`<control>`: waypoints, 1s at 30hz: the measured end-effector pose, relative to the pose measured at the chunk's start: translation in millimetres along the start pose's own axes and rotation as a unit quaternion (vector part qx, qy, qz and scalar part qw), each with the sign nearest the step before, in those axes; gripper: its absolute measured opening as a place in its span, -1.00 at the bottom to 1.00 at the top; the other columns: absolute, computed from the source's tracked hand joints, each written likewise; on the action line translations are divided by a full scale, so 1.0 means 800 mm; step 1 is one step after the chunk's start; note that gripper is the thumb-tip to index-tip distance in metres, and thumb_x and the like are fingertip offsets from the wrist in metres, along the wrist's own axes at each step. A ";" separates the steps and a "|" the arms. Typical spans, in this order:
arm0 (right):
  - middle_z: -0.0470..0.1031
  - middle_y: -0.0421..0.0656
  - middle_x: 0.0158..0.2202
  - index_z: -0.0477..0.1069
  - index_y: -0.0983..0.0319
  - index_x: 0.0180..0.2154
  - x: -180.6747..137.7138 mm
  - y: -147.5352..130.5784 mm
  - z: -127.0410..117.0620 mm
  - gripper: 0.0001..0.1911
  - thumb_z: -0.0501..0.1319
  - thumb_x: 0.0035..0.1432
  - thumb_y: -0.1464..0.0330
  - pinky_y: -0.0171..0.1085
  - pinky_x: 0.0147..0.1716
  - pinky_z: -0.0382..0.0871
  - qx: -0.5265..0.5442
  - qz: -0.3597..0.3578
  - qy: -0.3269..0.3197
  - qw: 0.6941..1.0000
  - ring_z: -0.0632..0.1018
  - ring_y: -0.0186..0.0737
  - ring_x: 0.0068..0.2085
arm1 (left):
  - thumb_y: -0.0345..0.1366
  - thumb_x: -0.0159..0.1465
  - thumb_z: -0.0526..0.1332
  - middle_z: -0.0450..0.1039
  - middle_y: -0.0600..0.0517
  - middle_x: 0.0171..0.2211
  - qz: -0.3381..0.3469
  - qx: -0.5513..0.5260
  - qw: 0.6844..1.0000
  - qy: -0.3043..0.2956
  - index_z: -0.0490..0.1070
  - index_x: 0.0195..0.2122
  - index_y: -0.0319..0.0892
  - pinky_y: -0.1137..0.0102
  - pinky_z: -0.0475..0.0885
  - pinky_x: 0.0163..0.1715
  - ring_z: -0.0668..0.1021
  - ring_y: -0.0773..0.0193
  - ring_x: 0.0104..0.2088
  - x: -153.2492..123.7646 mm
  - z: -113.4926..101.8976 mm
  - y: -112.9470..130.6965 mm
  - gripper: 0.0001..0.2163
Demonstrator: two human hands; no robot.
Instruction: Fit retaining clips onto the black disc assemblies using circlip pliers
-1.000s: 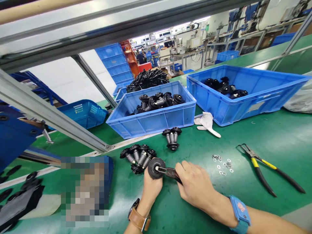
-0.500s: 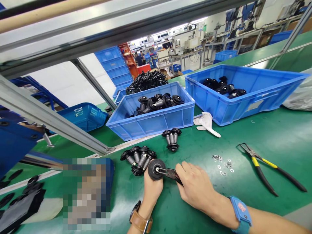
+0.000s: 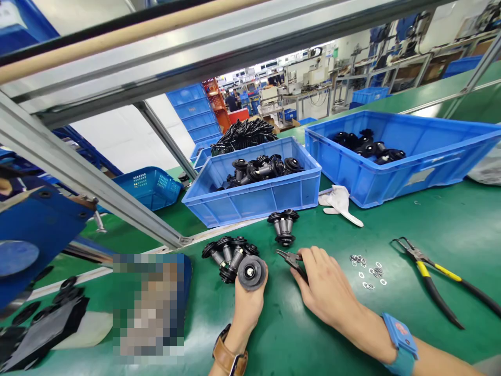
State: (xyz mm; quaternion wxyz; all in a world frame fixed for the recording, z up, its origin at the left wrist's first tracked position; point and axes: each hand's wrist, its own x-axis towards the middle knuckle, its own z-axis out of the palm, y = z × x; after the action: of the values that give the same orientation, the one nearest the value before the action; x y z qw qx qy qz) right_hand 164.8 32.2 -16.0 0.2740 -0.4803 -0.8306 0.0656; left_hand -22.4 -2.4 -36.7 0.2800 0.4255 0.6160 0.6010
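My left hand [image 3: 249, 308] is wrapped round a black roller part [image 3: 256, 279], its round end with a light centre facing up. Close by on the right, my right hand [image 3: 326, 287] grips a pair of circlip pliers [image 3: 290, 258]; their tips point left, apart from the roller part. Just behind my left hand lies a cluster of similar black roller parts [image 3: 225, 250]. Two or so more roller parts [image 3: 284, 225] stand farther back. Small metal rings [image 3: 368, 269] lie scattered on the green bench, right of my right hand.
Yellow-and-black pliers [image 3: 425, 269] lie at the right. Two blue bins, the nearer bin [image 3: 254, 205] and the right bin [image 3: 376, 183], hold black parts. A white glove [image 3: 340, 202] lies between them. A metal frame post [image 3: 129, 193] slants along the left.
The pliers have come off the roller part's centre and moved right with my right hand. My left hand still holds the roller part. The whole view has shifted slightly.
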 end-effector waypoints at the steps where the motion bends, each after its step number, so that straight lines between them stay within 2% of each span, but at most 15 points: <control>1: 0.34 -0.10 -0.27 0.25 0.19 -0.20 0.000 0.002 0.004 -0.91 0.10 0.37 0.30 -0.15 -0.30 0.16 -0.017 0.002 -0.004 1.000 0.38 -0.04 -0.26 | -0.09 0.10 0.44 0.63 -0.11 -0.24 0.000 -0.003 1.000 0.003 0.52 -0.26 -0.21 0.18 0.53 -0.04 0.65 0.05 -0.19 -0.001 0.000 0.001 -0.69; 3: 0.34 -0.11 -0.28 0.24 0.17 -0.23 0.000 0.003 0.008 -0.89 0.11 0.36 0.29 -0.15 -0.31 0.17 -0.022 0.003 -0.007 1.000 0.38 -0.05 -0.27 | -0.09 0.10 0.43 0.63 -0.12 -0.24 -0.001 -0.005 1.000 0.009 0.52 -0.25 -0.22 0.18 0.53 -0.04 0.65 0.05 -0.19 -0.001 0.001 0.001 -0.68; 6: 0.36 -0.12 -0.25 0.23 0.17 -0.20 -0.002 -0.002 0.004 -0.91 0.07 0.39 0.29 -0.16 -0.28 0.21 0.055 -0.023 -0.018 0.998 0.39 -0.08 -0.26 | -0.13 0.10 0.41 0.64 -0.15 -0.21 0.008 0.013 1.000 0.010 0.53 -0.22 -0.23 0.15 0.52 -0.03 0.65 0.02 -0.17 -0.002 0.000 0.000 -0.69; 10: 0.36 -0.14 -0.24 0.20 0.17 -0.18 -0.008 -0.014 -0.006 -0.94 0.08 0.38 0.33 -0.19 -0.27 0.25 0.145 -0.083 -0.080 0.983 0.39 -0.14 -0.26 | -0.26 0.11 0.32 0.65 -0.13 -0.27 0.054 0.053 0.997 -0.008 0.57 -0.28 -0.23 0.14 0.54 -0.08 0.65 0.03 -0.23 -0.001 -0.002 -0.003 -0.81; 13: 0.37 -0.16 -0.27 0.18 0.16 -0.22 -0.013 -0.020 -0.006 -0.92 0.10 0.36 0.34 -0.19 -0.30 0.23 0.126 -0.090 -0.126 0.980 0.39 -0.14 -0.29 | -0.38 0.09 0.25 0.64 -0.09 -0.29 0.088 0.058 0.994 -0.008 0.55 -0.28 -0.22 0.20 0.55 -0.13 0.64 0.08 -0.26 -0.001 -0.002 -0.004 -0.82; 16: 0.37 -0.17 -0.28 0.15 0.15 -0.23 -0.014 -0.020 -0.002 -0.90 0.09 0.37 0.34 -0.20 -0.32 0.22 0.121 -0.084 -0.145 0.978 0.40 -0.15 -0.30 | -0.46 0.08 0.20 0.61 -0.04 -0.31 0.124 0.075 0.989 -0.024 0.52 -0.29 -0.20 0.27 0.53 -0.19 0.61 0.14 -0.29 -0.002 -0.003 -0.001 -0.82; 21: 0.38 -0.17 -0.28 0.14 0.15 -0.22 -0.015 -0.017 0.000 -0.90 0.08 0.38 0.33 -0.20 -0.30 0.23 0.121 -0.083 -0.147 0.978 0.41 -0.15 -0.29 | -0.51 0.10 0.16 0.55 0.00 -0.32 0.157 0.089 0.983 -0.040 0.47 -0.29 -0.18 0.34 0.49 -0.21 0.56 0.20 -0.30 -0.004 -0.005 0.003 -0.81; 30: 0.38 -0.18 -0.29 0.14 0.14 -0.23 -0.018 -0.016 0.000 -0.90 0.08 0.38 0.34 -0.21 -0.32 0.21 0.116 -0.097 -0.139 0.979 0.41 -0.16 -0.31 | -0.53 0.11 0.14 0.51 0.03 -0.35 0.161 0.087 0.982 -0.043 0.44 -0.30 -0.16 0.37 0.47 -0.24 0.53 0.23 -0.33 -0.004 -0.004 0.003 -0.81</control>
State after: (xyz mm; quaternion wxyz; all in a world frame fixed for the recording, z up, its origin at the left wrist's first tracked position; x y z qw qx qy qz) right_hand 160.8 13.4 -16.8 0.2148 -0.3489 -0.8899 0.2008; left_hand -23.1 -6.6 -34.5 0.1676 0.5673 0.5764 0.5638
